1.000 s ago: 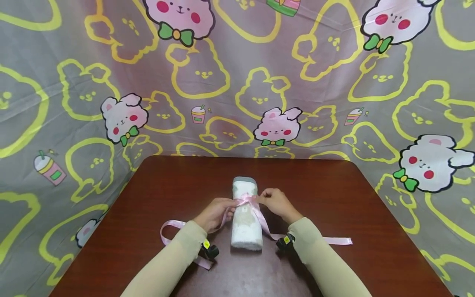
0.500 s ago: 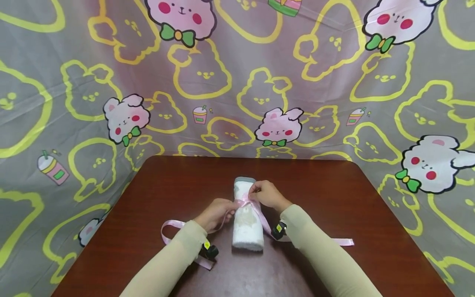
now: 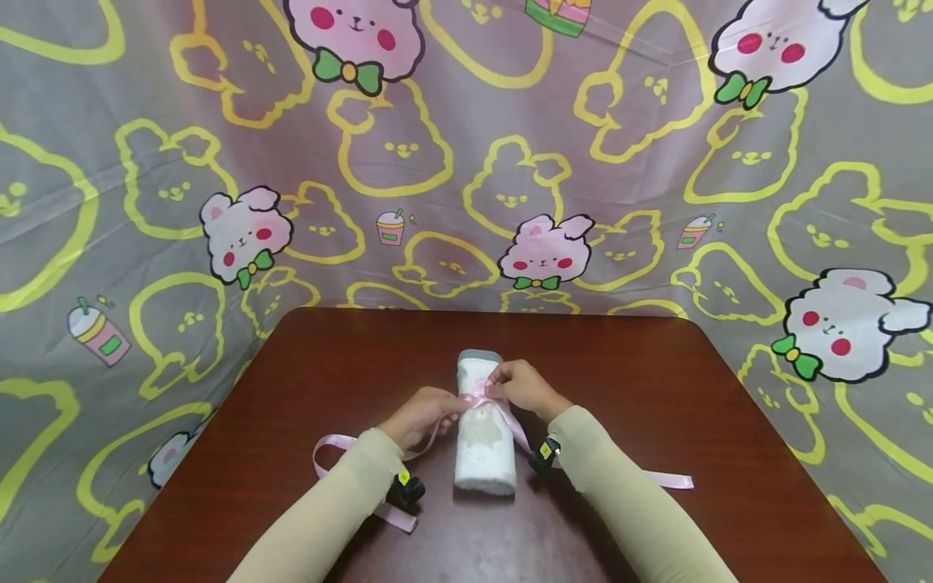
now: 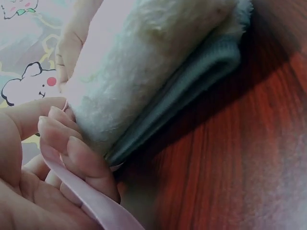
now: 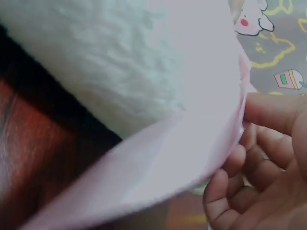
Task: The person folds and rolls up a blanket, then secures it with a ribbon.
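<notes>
Your rolled towel (image 3: 484, 429) lies lengthwise in the middle of the table (image 3: 656, 389), white and fluffy with a grey edge at the far end. A pink ribbon (image 3: 481, 397) crosses it a little above the middle, and the two tails trail off onto the wood on either side of you.

Your left hand (image 3: 421, 415) sits against the left flank of the roll, fingers curled around the ribbon; the left wrist view shows the strip running through your fingers (image 4: 76, 158) right beside the towel's grey hem. Your right hand (image 3: 523, 387) is on top of the roll at the crossing, fingers bent and pinching the ribbon there; the right wrist view shows the band pulled against your fingertips (image 5: 268, 115).

To do this step well, it looks best to keep even tension on both sides so the crossing stays centred on top of the roll. Hold the pinch firmly with your right hand while the left takes up slack, and keep the ribbon flat, not twisted. Pull gently: the towel is soft and would probably bunch or roll sideways under a hard tug.
</notes>
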Motion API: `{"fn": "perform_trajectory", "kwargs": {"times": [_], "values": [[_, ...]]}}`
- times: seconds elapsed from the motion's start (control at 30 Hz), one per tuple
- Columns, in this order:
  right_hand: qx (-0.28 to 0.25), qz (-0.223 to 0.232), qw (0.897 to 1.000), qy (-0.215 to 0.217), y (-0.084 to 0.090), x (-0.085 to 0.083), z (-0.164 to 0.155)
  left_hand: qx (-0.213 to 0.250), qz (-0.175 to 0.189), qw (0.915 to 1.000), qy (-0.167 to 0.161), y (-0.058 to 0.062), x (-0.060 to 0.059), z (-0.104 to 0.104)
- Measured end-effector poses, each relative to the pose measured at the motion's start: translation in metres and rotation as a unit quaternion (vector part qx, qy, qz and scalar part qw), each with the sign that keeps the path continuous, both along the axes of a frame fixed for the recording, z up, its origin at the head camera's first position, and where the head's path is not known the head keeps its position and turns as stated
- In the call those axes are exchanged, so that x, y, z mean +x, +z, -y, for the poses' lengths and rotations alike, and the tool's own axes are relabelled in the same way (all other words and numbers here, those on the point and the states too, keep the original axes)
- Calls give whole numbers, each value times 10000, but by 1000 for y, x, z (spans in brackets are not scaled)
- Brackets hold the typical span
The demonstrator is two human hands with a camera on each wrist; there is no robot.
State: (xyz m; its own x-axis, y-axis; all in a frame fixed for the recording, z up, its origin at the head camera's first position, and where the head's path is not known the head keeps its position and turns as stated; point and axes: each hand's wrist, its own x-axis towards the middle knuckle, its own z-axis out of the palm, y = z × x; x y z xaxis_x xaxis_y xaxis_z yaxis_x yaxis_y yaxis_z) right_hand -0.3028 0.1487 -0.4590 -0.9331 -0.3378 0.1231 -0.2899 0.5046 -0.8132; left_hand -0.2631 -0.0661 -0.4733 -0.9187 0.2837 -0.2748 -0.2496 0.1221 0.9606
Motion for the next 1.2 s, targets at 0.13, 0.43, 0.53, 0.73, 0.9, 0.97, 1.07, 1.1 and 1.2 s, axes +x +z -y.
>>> {"fn": "perform_trajectory", "kwargs": {"times": [0.13,0.43,0.53,0.73,0.9,0.97,1.07,1.1,1.2], "values": [[-148,-513,9985,-82,2,1,2,-47,43,10000,-42,2,0,1],[52,-426,9989,-204,0,-1,2,-68,21,9999,-127,0,-2,2],[-1,-217,9996,-167,-3,-3,3,-89,-4,9999,-142,-1,-1,2],[-250,-277,9986,-379,9,-3,4,-231,-14,9996,-149,0,0,5],[-26,16,9999,-138,13,-8,3,-189,14,9997,-164,-2,-1,5],[151,247,9996,-6,12,-9,2,-151,12,9998,-157,-3,-1,5],[255,541,9982,84,11,-11,0,-104,-33,9998,-164,-3,-1,5],[235,597,9979,98,12,-11,-1,-82,-40,9998,-172,-3,0,4],[143,540,9982,199,15,-11,-4,-90,-42,9998,-193,-3,0,4]]}}
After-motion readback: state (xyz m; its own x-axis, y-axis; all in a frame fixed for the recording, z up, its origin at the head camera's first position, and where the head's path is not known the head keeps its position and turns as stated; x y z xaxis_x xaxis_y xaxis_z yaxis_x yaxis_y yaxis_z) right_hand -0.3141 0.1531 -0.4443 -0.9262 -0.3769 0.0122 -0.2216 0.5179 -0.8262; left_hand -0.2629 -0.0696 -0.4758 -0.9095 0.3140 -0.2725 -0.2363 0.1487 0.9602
